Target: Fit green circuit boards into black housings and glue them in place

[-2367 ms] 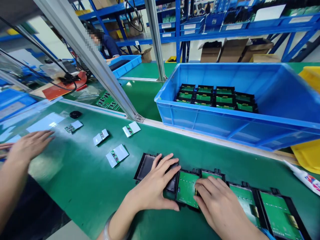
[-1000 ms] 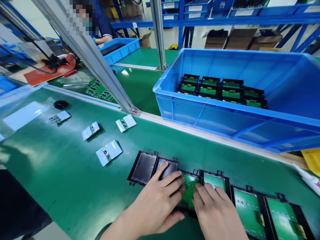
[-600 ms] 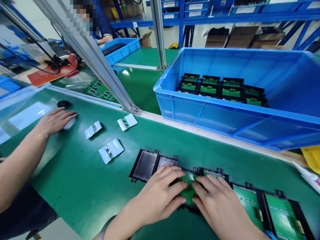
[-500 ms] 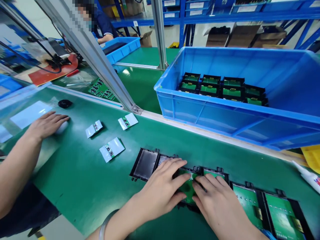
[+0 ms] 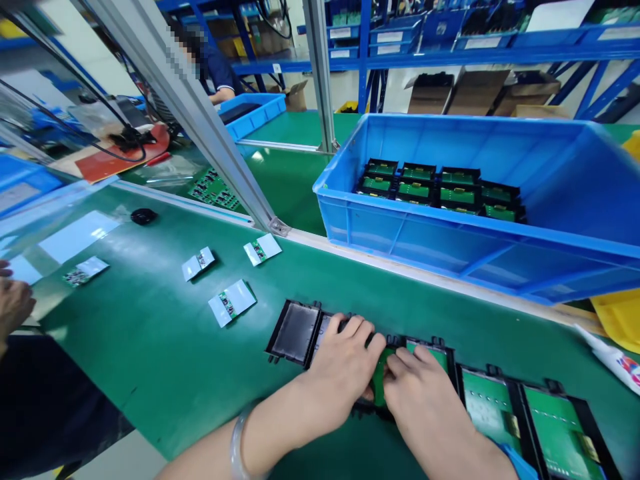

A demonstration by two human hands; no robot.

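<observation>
A row of joined black plastic housings (image 5: 295,331) runs across the green bench, several of them fitted with green circuit boards (image 5: 489,403). Over the middle of the row, my left hand (image 5: 347,360) curls its fingers onto the edge of one circuit board (image 5: 380,381) in its housing. My right hand (image 5: 423,383) grips the opposite side of that same board, fingers bent and held together. Both hands cover most of this board, so its seating is hidden. The leftmost housing holds no board; the one beside it is partly behind my left hand.
Small boards with white covers (image 5: 233,303) lie left of the row. A co-worker's hand (image 5: 13,303) is at the left edge. Behind the bench edge stands a blue bin (image 5: 400,223) of filled housings. A white tube (image 5: 613,360) lies right; a metal post (image 5: 200,120) rises ahead.
My fingers have bent from a flatter pose into a tighter grip at the board. The co-worker's hand has drawn back left, uncovering a small white-covered board. The view has shifted slightly.
</observation>
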